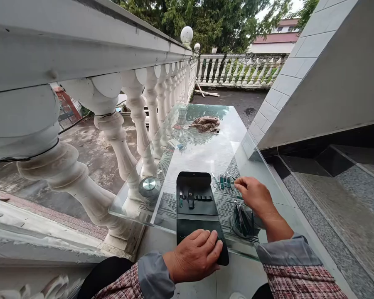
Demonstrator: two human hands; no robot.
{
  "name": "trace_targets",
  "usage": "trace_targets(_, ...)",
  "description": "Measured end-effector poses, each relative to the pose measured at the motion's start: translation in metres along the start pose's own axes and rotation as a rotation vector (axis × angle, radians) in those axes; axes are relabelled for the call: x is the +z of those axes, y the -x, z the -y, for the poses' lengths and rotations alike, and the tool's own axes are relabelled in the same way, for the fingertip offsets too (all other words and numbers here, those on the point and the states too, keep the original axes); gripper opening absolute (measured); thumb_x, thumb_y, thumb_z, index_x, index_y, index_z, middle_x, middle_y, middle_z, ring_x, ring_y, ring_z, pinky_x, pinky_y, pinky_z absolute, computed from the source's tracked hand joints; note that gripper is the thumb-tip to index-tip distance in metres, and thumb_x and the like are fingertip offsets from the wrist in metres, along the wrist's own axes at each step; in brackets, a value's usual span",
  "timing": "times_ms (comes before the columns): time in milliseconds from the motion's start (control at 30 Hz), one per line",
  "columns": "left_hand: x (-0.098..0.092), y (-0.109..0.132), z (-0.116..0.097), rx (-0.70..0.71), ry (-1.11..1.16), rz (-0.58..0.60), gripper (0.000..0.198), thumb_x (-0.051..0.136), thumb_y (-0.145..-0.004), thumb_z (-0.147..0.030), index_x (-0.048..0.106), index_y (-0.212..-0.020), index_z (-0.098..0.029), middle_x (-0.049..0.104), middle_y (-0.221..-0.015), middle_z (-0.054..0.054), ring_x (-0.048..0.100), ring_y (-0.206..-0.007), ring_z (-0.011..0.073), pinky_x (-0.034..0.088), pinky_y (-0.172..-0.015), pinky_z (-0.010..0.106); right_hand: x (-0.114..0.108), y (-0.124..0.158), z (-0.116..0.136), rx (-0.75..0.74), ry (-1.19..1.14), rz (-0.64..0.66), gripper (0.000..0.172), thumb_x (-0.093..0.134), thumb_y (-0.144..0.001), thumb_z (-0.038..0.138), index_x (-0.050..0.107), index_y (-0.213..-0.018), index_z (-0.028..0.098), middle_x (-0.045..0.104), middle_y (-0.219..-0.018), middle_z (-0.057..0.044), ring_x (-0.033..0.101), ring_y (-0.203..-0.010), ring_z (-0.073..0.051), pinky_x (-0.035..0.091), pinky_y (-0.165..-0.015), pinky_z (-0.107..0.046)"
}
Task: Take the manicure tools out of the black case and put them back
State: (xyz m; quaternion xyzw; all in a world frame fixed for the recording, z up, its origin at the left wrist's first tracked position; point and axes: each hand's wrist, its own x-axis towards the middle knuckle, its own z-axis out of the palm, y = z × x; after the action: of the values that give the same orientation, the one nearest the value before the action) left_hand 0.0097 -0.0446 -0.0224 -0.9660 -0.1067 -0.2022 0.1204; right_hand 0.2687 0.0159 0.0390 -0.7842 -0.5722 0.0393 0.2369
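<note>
Left hand [195,254]: flat, fingers together and extended, palm down on the near flap of the open black case [195,195]; the case's strap row lies just beyond its fingertips. Right hand [254,196]: fingertips drawn together, touching a row of small green-handled tools [223,181] on the glass table [202,153]; grip not discernible. A bundle of dark tools [241,220] lies under its wrist. Round metal disc [149,185] sits beyond the left hand, to its left.

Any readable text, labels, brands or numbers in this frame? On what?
No text can be read.
Print on the card on the table: too small and blurred to read.
On the case: no marking visible.
On the tools beside it: no stamp can be read.
</note>
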Motion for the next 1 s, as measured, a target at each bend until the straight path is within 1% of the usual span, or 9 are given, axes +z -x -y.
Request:
trace_targets(67, 0.000, 0.000, 0.001, 0.007, 0.008, -0.003, 0.044, 0.041, -0.091, -0.041, 0.050, -0.120, -0.008, 0.051, -0.126, 0.017, 0.053, -0.107, 0.0247, 0.040, -0.094, 0.038, -0.004, -0.001, -0.008, 0.011, 0.107, 0.038, 0.016, 0.049, -0.077, 0.027, 0.064, -0.073, 0.022, 0.062, -0.081, -0.004, 0.053, -0.073, -0.017, 0.034, -0.061, -0.027)
trace_targets(133, -0.001, 0.000, 0.001, 0.011, 0.013, -0.005, 0.044, 0.041, -0.092, -0.040, 0.050, -0.119, -0.008, 0.051, -0.126, 0.017, 0.053, -0.107, 0.0247, 0.039, -0.095, 0.038, -0.004, -0.001, -0.013, -0.031, 0.170, 0.117, 0.014, 0.052, -0.077, 0.027, 0.065, -0.074, 0.023, 0.062, -0.082, -0.004, 0.054, -0.076, -0.017, 0.034, -0.062, -0.027)
trace_targets(233, -0.002, 0.000, 0.002, 0.007, 0.013, -0.018, 0.043, 0.040, -0.092, -0.039, 0.051, -0.119, -0.008, 0.052, -0.125, 0.017, 0.053, -0.107, 0.0249, 0.040, -0.094, 0.038, 0.004, 0.000, -0.010, -0.101, 0.248, 0.247, 0.011, 0.056, -0.076, 0.026, 0.066, -0.077, 0.023, 0.061, -0.086, -0.004, 0.053, -0.087, -0.019, 0.034, -0.068, -0.027)
trace_targets(367, -0.001, 0.000, 0.001, -0.002, 0.015, -0.017, 0.043, 0.041, -0.091, -0.039, 0.050, -0.119, -0.008, 0.052, -0.125, 0.016, 0.053, -0.107, 0.0241, 0.040, -0.095, 0.037, 0.017, -0.001, -0.004, -0.105, 0.321, 0.333, 0.010, 0.054, -0.077, 0.019, 0.064, -0.076, 0.021, 0.059, -0.089, -0.006, 0.050, -0.092, -0.021, 0.033, -0.069, -0.028)
trace_targets(467, 0.000, 0.000, 0.000, -0.004, 0.019, -0.008, 0.043, 0.042, -0.091, -0.040, 0.050, -0.119, -0.009, 0.051, -0.126, 0.017, 0.053, -0.106, 0.0230, 0.040, -0.095, 0.037, 0.024, -0.003, -0.006, -0.135, 0.310, 0.318, 0.011, 0.051, -0.079, 0.017, 0.061, -0.074, 0.020, 0.058, -0.088, -0.008, 0.050, -0.091, -0.022, 0.033, -0.067, -0.029)
trace_targets(667, 0.000, 0.000, 0.001, -0.005, 0.020, -0.017, 0.042, 0.042, -0.091, -0.040, 0.050, -0.118, -0.009, 0.051, -0.126, 0.016, 0.053, -0.106, 0.0233, 0.040, -0.095, 0.037, 0.033, -0.004, -0.018, -0.169, 0.252, 0.182, 0.004, 0.056, -0.075, 0.019, 0.058, -0.077, 0.021, 0.057, -0.084, -0.006, 0.050, -0.084, -0.021, 0.033, -0.065, -0.029)
trace_targets(800, -0.001, 0.000, 0.002, 0.002, 0.018, -0.030, 0.043, 0.042, -0.091, -0.040, 0.051, -0.118, -0.008, 0.051, -0.126, 0.016, 0.054, -0.106, 0.0234, 0.040, -0.094, 0.037, 0.036, -0.004, -0.019, -0.173, 0.238, 0.191, 0.010, 0.054, -0.076, 0.017, 0.055, -0.067, 0.020, 0.055, -0.079, -0.006, 0.050, -0.081, -0.020, 0.033, -0.065, -0.029)
trace_targets(900, -0.001, 0.000, 0.002, -0.003, 0.013, -0.047, 0.043, 0.042, -0.091, -0.040, 0.051, -0.118, -0.009, 0.052, -0.125, 0.016, 0.054, -0.106, 0.0240, 0.040, -0.094, 0.037, 0.035, -0.003, -0.018, -0.181, 0.238, 0.182, 0.010, 0.053, -0.076, 0.015, 0.054, -0.067, 0.020, 0.055, -0.080, -0.006, 0.049, -0.082, -0.020, 0.032, -0.064, -0.029)
trace_targets(1000, 0.000, 0.000, 0.001, -0.005, 0.007, -0.048, 0.043, 0.042, -0.091, -0.041, 0.051, -0.118, -0.009, 0.052, -0.125, 0.016, 0.054, -0.105, 0.0239, 0.040, -0.093, 0.037, 0.028, -0.004, -0.018, -0.199, 0.206, 0.159, 0.009, 0.050, -0.078, 0.017, 0.052, -0.070, 0.020, 0.056, -0.078, -0.006, 0.049, -0.080, -0.021, 0.031, -0.062, -0.029)
